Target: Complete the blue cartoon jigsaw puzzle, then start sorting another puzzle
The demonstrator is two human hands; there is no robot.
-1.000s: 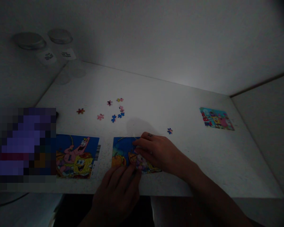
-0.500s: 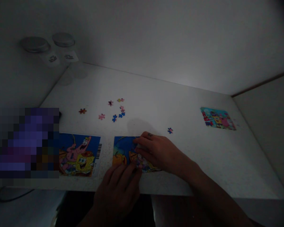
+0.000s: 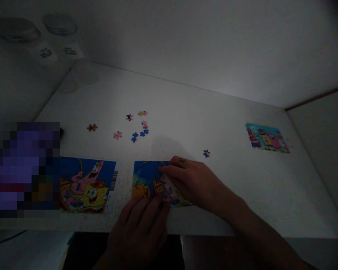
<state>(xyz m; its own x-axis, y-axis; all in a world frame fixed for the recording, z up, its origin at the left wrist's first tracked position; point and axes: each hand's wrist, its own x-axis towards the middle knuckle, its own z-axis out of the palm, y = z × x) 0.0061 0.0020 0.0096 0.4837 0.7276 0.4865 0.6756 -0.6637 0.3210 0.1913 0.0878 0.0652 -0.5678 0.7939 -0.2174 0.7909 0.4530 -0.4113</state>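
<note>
A partly assembled jigsaw puzzle (image 3: 146, 172) with a blue background and cartoon figures lies near the table's front edge. My left hand (image 3: 142, 225) rests over its lower edge, fingers stretched forward. From the right, my right hand (image 3: 194, 180) reaches across the puzzle's right part and covers it. Its index finger is stretched out, with the tip on the blue upper area; the other fingers are partly hidden. Left of the puzzle lies a printed picture card (image 3: 94, 187) with a pink starfish and a yellow sponge. A loose blue puzzle piece (image 3: 206, 153) sits beyond my right hand.
Several loose pieces lie further back, among them a brown piece (image 3: 92, 128) and a pink piece (image 3: 117, 135). A turquoise picture (image 3: 267, 138) lies at the right. Two lidded clear jars (image 3: 70, 52) stand at the back left. A blurred-out patch (image 3: 22, 168) covers the left edge.
The view has shifted slightly, so the jars appear higher and further left. My right index finger is stretched out more over the puzzle. My left hand stays in nearly the same place.
</note>
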